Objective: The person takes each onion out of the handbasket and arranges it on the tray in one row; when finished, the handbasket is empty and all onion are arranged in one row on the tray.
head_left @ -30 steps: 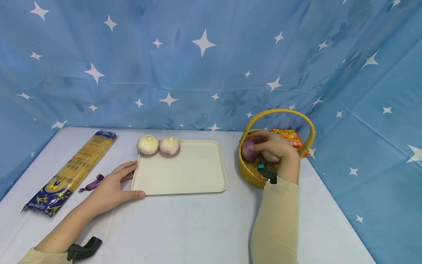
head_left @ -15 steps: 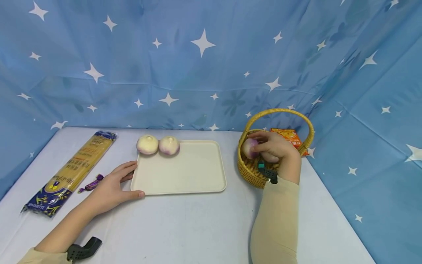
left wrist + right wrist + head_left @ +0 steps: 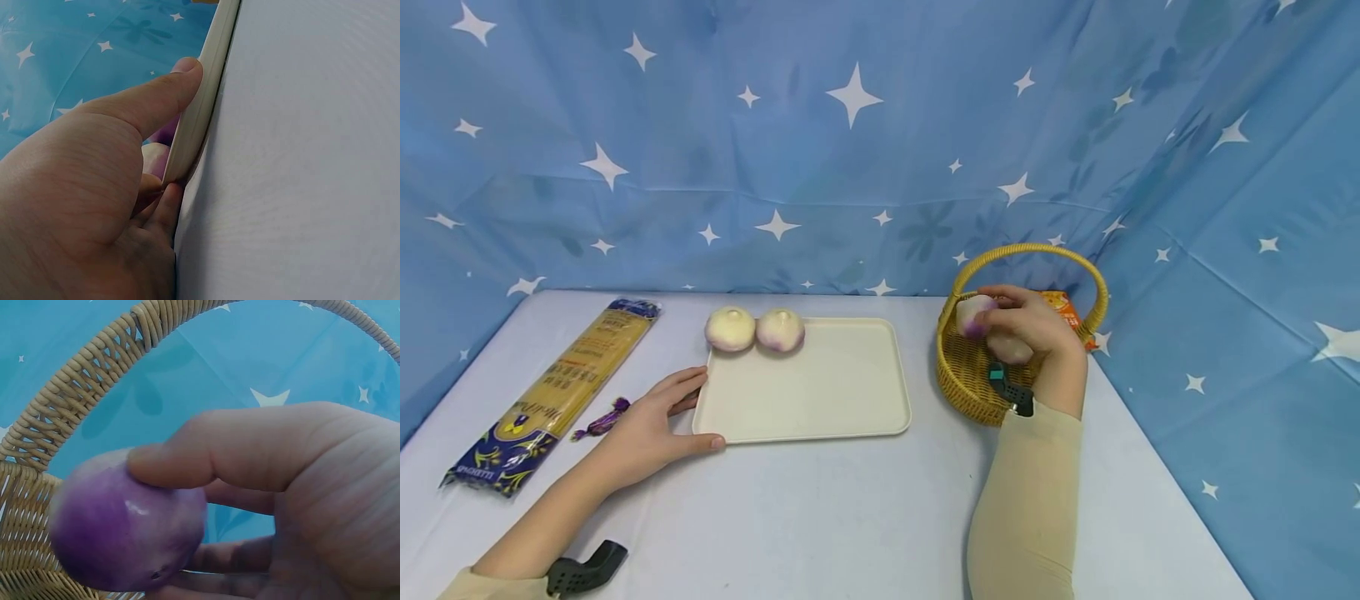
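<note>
My right hand (image 3: 1030,325) holds a purple-and-white turnip (image 3: 973,317) between thumb and fingers, inside the rim of a wicker basket (image 3: 966,396). Close up in the right wrist view, the thumb lies across the top of the turnip (image 3: 125,531). Another pale turnip (image 3: 1009,348) lies in the basket, partly under the hand. At a white tray (image 3: 805,392), my left hand (image 3: 651,433) grips the near left corner; in the left wrist view its thumb (image 3: 169,94) is on the rim. Two turnips sit side by side at the tray's far left corner, one being the right turnip (image 3: 780,331).
A spaghetti packet (image 3: 561,387) lies slanted on the left of the table. Between it and the left hand is a purple wrapped candy (image 3: 602,421). An orange packet (image 3: 1062,308) is behind the basket, whose handle (image 3: 1030,248) arches over the right hand. A blue starry curtain (image 3: 820,150) backs the table.
The turnip in my right hand has risen slightly within the basket and turned, showing more white. My left hand stays at the tray. The head view has shifted a little.
</note>
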Demonstrator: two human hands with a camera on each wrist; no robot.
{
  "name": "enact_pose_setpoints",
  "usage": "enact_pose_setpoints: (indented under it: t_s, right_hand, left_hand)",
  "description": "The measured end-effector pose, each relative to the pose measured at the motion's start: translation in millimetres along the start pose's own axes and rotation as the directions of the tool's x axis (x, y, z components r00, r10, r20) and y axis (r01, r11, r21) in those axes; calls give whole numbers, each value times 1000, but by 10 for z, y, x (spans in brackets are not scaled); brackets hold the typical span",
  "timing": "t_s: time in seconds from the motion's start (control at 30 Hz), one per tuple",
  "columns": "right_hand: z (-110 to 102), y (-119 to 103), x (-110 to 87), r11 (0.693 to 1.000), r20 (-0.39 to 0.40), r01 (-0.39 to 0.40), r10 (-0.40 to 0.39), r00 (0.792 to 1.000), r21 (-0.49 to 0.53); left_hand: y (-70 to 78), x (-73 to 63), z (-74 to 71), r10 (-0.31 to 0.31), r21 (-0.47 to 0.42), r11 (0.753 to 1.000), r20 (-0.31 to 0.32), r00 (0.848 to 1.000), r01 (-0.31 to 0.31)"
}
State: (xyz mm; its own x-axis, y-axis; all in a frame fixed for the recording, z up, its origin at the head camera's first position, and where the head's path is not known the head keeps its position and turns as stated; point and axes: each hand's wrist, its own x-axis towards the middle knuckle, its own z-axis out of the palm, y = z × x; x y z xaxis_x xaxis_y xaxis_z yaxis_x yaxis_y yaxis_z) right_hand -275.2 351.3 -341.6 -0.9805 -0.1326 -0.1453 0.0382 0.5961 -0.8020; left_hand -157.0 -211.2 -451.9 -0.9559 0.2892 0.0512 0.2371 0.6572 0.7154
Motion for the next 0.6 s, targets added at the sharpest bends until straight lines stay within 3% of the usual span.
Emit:
enact_pose_setpoints:
  t_s: [0.27, 0.4, 0.6]
  right_hand:
    - [-9, 6, -4, 996, -116, -32, 42, 992, 81]
    - [-21, -17, -34, 994, -113, -40, 51, 992, 99]
    - [-57, -49, -95, 999, -83, -31, 32, 996, 13]
  left_hand:
    - [-19, 8, 5, 10, -2, 1000, -4, 1000, -10]
    - [-30, 11, 3, 13, 5, 1000, -6, 1000, -13]
    - [-31, 6, 6, 6, 7, 1000, 1, 1000, -6]
